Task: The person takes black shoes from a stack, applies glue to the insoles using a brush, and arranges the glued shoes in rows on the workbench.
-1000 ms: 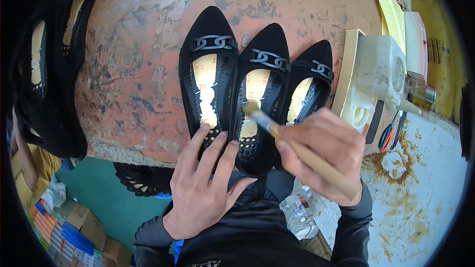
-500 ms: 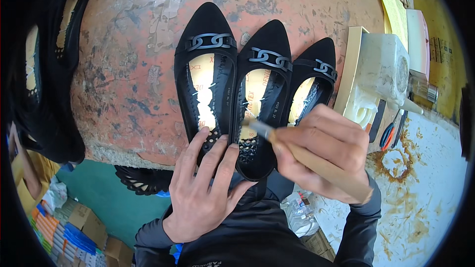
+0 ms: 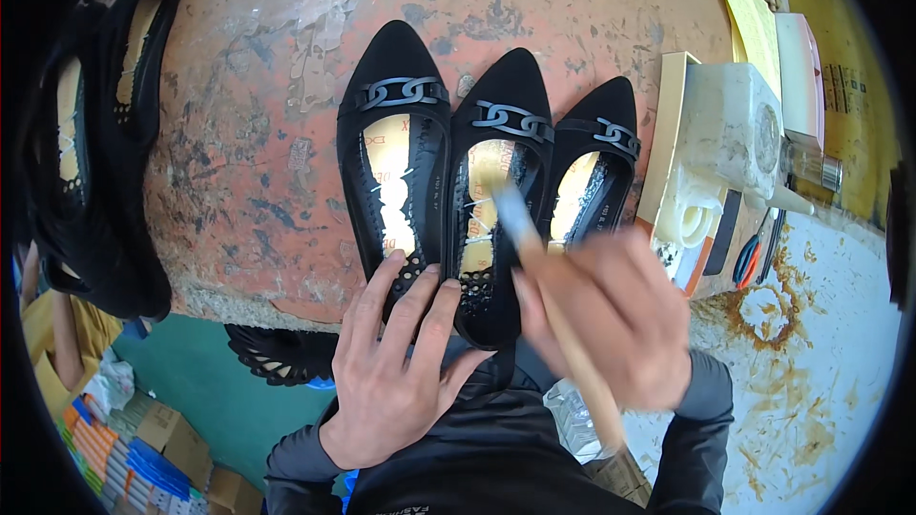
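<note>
three black pointed shoes (image 3: pixel 510 86) lie side by side on the bench (image 3: pixel 243 172), toes away from the fingers (image 3: pixel 410 305). the left hand (image 3: pixel 386 381) is palm down, fingers loosely spread, gripping nothing, tips on the left shoe (image 3: pixel 391 62) near its heel and at the near side of the middle shoe (image 3: pixel 504 84), thumb stretched rightward. the right hand (image 3: pixel 615 315), blurred, curls round a wooden brush (image 3: pixel 575 353), its handle slanting back below those fingers, its bristles ahead of them above the middle shoe's insole; contact cannot be told. the right shoe (image 3: pixel 601 114) lies just beyond.
</note>
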`<action>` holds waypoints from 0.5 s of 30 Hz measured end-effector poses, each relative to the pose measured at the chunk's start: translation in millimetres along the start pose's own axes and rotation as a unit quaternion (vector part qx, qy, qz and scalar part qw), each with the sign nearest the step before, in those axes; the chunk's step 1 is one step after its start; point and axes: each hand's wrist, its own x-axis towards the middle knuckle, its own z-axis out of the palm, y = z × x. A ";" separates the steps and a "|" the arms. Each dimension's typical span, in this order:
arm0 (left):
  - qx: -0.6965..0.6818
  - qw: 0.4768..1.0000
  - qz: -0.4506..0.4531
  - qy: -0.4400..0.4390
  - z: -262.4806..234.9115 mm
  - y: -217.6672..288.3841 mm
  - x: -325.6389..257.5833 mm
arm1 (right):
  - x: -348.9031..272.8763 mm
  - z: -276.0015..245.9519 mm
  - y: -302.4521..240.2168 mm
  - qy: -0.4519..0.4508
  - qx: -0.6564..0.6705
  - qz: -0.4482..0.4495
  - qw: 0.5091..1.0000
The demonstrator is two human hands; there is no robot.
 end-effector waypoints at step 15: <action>0.024 0.999 0.011 -0.027 21.6 -3.4 -2.9 | -87.8 -112.7 30.0 0.149 -0.066 0.459 0.873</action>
